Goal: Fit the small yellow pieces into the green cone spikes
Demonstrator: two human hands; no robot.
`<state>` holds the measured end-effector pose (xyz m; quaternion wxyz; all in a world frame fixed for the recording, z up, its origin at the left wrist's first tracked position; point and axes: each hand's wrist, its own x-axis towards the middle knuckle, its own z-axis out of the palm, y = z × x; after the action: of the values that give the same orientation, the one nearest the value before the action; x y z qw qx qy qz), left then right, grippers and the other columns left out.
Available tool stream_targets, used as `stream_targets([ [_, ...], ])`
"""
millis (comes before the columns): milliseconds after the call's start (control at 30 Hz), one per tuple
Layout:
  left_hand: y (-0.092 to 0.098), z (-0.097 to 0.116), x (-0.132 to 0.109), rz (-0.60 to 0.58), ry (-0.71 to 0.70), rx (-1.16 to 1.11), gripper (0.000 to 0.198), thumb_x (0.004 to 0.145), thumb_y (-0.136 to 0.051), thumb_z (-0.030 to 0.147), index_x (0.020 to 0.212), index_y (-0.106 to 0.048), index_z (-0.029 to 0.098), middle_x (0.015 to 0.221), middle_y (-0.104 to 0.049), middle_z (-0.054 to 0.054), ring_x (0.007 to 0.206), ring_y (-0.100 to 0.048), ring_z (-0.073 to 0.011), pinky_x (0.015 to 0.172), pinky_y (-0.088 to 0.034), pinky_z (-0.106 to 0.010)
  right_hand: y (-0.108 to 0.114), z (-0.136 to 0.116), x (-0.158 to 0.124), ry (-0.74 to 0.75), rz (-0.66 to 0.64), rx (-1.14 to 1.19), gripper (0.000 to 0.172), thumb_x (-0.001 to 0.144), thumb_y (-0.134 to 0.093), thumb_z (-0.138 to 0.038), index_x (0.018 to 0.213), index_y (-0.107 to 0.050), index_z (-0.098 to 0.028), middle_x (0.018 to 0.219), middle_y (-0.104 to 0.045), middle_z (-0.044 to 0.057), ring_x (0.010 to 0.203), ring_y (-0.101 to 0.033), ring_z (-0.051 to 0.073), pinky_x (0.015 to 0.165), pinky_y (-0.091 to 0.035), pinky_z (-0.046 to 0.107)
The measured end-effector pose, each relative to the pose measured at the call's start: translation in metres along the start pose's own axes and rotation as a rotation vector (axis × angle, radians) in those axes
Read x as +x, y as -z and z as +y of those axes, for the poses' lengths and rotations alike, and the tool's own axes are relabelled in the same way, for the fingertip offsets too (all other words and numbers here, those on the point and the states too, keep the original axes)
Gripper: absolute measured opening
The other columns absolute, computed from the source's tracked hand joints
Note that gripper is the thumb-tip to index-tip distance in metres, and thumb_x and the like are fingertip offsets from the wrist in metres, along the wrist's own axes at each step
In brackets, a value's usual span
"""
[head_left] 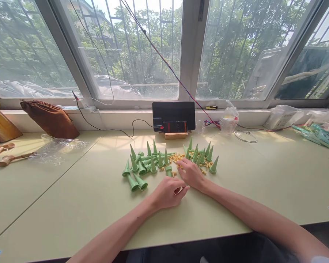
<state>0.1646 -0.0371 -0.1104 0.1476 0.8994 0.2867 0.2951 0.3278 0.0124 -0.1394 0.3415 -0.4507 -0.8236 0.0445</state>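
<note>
Several green plastic cones [142,164] stand or lie in a cluster on the pale green table [71,197], with another group of upright cones [201,155] to the right. Small yellow pieces [178,159] are scattered between the two groups. My left hand [168,191] rests on the table below the cones, fingers curled around something small that I cannot make out. My right hand [190,173] lies palm down beside it, fingers reaching into the yellow pieces; its fingertips are closed together.
A black tablet [173,115] and a phone [174,126] on a wooden stand sit at the window. A brown pouch [50,118], wooden toys [8,157] and clear plastic lie at left. A tied plastic bag [229,120], wire ring [245,136] and packages are at right.
</note>
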Motion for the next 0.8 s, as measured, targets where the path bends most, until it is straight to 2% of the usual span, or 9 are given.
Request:
stream_targets([
  [133, 0.000, 0.000, 0.000, -0.004, -0.007, 0.024, 0.034, 0.089, -0.049, 0.022, 0.056, -0.041, 0.018, 0.048, -0.043, 0.003, 0.047, -0.036, -0.0090, 0.051, -0.030, -0.022, 0.000, 0.000, 0.001, -0.009, -0.035, -0.012, 0.017, 0.091, -0.050, -0.013, 0.102, -0.062, -0.020, 0.100, -0.063, 0.006, 0.080, -0.063, 0.017, 0.067, -0.049, 0.027],
  [533, 0.000, -0.001, 0.001, 0.012, -0.036, 0.036, 0.037, 0.090, -0.049, 0.021, 0.055, -0.040, 0.018, 0.049, -0.041, 0.004, 0.047, -0.032, -0.0090, 0.050, -0.029, -0.024, -0.007, 0.006, 0.000, 0.029, -0.022, -0.033, 0.017, 0.090, -0.051, -0.012, 0.100, -0.061, -0.020, 0.095, -0.062, 0.005, 0.068, -0.060, 0.015, 0.059, -0.046, 0.026],
  [667, -0.001, -0.006, 0.001, 0.047, -0.014, 0.040, 0.041, 0.095, -0.044, 0.025, 0.054, -0.039, 0.018, 0.050, -0.035, 0.005, 0.048, -0.029, -0.0098, 0.050, -0.026, -0.026, -0.007, 0.005, 0.001, 0.050, 0.074, 0.064, 0.017, 0.092, -0.049, -0.013, 0.103, -0.060, -0.021, 0.096, -0.062, 0.006, 0.074, -0.061, 0.016, 0.063, -0.048, 0.026],
  [800, -0.001, -0.012, 0.003, 0.174, 0.109, -0.001, 0.043, 0.099, -0.036, 0.027, 0.057, -0.041, 0.018, 0.053, -0.036, 0.004, 0.050, -0.031, -0.0102, 0.052, -0.027, -0.026, 0.000, -0.004, 0.001, 0.041, 0.196, 0.220, 0.017, 0.097, -0.045, -0.018, 0.105, -0.059, -0.022, 0.098, -0.061, 0.006, 0.076, -0.061, 0.015, 0.066, -0.050, 0.026],
])
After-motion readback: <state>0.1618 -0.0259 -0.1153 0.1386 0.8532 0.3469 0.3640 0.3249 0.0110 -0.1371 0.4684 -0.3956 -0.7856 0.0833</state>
